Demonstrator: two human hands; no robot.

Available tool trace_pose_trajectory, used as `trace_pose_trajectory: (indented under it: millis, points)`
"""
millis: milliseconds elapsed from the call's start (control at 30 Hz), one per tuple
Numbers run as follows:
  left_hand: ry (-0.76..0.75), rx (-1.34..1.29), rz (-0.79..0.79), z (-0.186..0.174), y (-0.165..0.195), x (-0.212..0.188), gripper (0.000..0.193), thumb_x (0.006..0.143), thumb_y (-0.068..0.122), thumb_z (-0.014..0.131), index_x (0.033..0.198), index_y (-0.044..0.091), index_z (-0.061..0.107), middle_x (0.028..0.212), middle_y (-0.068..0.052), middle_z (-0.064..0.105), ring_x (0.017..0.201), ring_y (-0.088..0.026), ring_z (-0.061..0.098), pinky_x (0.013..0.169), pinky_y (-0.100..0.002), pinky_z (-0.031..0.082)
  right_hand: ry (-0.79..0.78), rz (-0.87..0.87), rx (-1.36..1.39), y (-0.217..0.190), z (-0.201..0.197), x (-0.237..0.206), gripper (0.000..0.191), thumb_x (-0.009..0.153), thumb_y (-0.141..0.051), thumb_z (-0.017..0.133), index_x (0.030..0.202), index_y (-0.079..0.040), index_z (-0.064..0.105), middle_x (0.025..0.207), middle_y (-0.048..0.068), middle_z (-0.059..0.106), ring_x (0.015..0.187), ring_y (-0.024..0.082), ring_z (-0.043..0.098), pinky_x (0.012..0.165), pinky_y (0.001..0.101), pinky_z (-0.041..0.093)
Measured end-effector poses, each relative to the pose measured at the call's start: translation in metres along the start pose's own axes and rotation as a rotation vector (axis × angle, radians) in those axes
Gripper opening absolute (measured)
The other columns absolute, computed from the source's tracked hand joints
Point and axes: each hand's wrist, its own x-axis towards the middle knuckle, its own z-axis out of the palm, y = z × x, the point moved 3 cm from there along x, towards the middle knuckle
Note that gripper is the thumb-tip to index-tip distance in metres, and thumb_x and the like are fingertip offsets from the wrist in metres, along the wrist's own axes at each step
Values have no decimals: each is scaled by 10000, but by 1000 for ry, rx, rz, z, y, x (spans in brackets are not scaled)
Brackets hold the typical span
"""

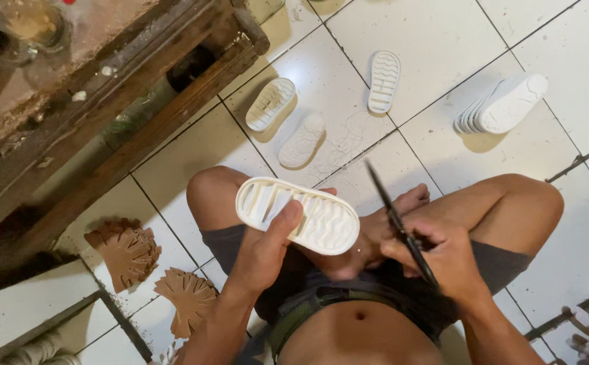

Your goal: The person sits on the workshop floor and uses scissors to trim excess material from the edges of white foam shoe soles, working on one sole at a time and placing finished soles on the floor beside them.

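I sit cross-legged on a white tiled floor. My left hand [265,247] grips a white rubber shoe sole [298,214], tread side up, held over my lap with the thumb pressed on its ridges. My right hand [436,253] is closed around dark scissors [396,223], whose blades point up and away toward the floor, a little right of the sole and not touching it.
Three loose white soles [271,103] [302,140] [384,81] lie on the tiles ahead, and a stack of soles [504,105] lies at the upper right. Two fans of brown cut pieces [127,250] [187,297] lie at my left. A wooden bench [119,108] stands at upper left.
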Motion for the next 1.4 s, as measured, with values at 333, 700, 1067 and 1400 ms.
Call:
trace_pose_trajectory:
  millis: [333, 700, 1067, 1400]
  points:
    - [64, 261, -61, -34, -110, 63, 542, 1040, 343, 605, 1298, -133, 639, 1138, -200, 725, 981, -190, 689, 888, -333, 539, -8, -33, 503, 44, 26, 43, 216, 871, -81, 713, 963, 111, 674, 705, 151, 694, 547, 202, 649, 520, 336, 512]
    - [273, 1731, 269, -64, -88, 143, 776, 779, 207, 800, 1433, -1, 438, 1478, -336, 421, 1354, -479, 373, 1075, -529, 393, 225, -21, 554, 33, 21, 128, 366, 969, -267, 730, 969, 95, 679, 760, 153, 706, 582, 193, 676, 521, 303, 535]
    - [459, 1264, 707, -60, -46, 73, 266, 967, 113, 723, 1202, -13, 709, 1052, -190, 758, 902, -284, 734, 780, -377, 579, 20, -76, 355, 83, 24, 75, 311, 918, -187, 744, 1119, 38, 666, 762, 79, 707, 600, 118, 660, 535, 244, 528]
    - [-55, 16, 193, -19, -61, 28, 645, 1010, 234, 632, 1556, 15, 367, 1446, -169, 580, 1274, -198, 617, 1089, -319, 495, -205, 63, 680, 41, 40, 34, 254, 864, -183, 752, 927, 52, 677, 642, 101, 665, 461, 157, 595, 410, 285, 463]
